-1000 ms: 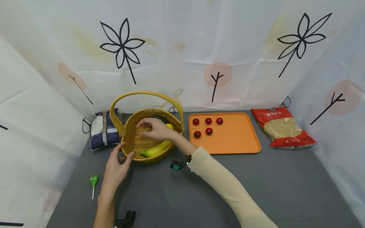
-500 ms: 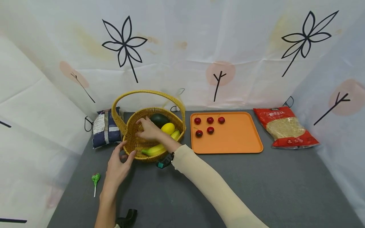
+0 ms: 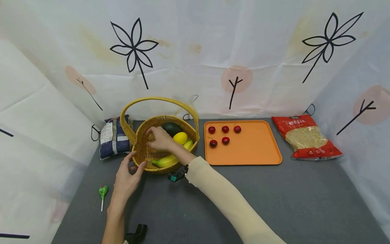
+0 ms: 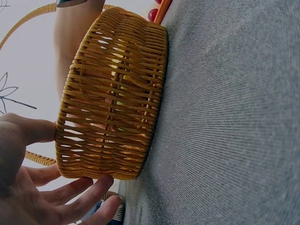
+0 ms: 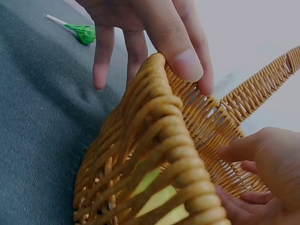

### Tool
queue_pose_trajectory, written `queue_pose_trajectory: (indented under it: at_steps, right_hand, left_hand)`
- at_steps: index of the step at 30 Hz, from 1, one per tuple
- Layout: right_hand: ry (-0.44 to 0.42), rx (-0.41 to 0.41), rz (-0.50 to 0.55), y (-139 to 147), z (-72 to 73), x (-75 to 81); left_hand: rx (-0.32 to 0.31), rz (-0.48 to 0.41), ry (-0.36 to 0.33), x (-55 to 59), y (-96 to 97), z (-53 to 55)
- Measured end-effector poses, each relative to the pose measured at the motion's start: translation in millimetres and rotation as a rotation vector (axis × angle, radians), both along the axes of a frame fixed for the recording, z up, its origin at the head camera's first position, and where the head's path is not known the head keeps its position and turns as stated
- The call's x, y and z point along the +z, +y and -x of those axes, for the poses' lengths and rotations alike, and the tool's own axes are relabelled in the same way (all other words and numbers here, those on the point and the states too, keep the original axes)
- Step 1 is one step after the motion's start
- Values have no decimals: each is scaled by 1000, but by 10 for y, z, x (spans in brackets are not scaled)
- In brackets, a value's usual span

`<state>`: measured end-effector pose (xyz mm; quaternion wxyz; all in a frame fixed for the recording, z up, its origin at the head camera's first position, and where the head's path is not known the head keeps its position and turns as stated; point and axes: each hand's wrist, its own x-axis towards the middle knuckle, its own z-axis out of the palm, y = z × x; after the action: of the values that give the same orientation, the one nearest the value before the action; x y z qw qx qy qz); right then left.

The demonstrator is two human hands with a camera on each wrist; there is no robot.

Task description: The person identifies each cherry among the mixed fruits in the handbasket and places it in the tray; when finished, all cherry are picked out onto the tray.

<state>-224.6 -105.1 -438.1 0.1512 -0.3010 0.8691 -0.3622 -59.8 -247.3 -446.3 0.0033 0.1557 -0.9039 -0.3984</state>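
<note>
A yellow wicker basket (image 3: pixel 158 167) with a tall arched handle stands on the dark table, left of centre. In it lie a dark green avocado (image 3: pixel 172 128), a lemon (image 3: pixel 180 138) and a banana (image 3: pixel 164 161), whose middle is covered by my right wrist. My left hand (image 3: pixel 127 176) touches the basket's near left rim with thumb and spread fingers; the left wrist view shows these fingers fairly straight against the wicker. Inside the basket is my right hand (image 3: pixel 161 139), its fingers loosely bent. Nothing shows between thumb and forefinger (image 5: pixel 243 147); its other fingertips are hidden.
An orange tray (image 3: pixel 253 142) with several cherries (image 3: pixel 225 140) lies right of the basket. Farther right is a red food bag (image 3: pixel 306 137). A dark blue bag (image 3: pixel 114 139) leans behind the basket's left side. A green lollipop (image 3: pixel 103 191) lies at the front left.
My right hand moved slightly left and lower into the basket, uncovering the avocado and lemon, then stayed almost still. My left hand keeps its place at the rim.
</note>
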Motion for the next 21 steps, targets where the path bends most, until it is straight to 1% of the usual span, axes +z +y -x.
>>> queue_pose_trajectory:
  at_steps: [3,9,15,21]
  right_hand:
    - [-5,14,-7,26,9,-8]
    - [-40,53,63,119,52,-8]
    - [12,132,-10,176,72,13]
    - [-7,140,-9,220,47,8]
  left_hand:
    - [3,-1,-2,0,2,-1]
    - [-4,-6,-9,-13,-7,2]
    - [-1,-2,-8,-7,-16,-10]
    - [-2,-8,-3,-6,-5,-6]
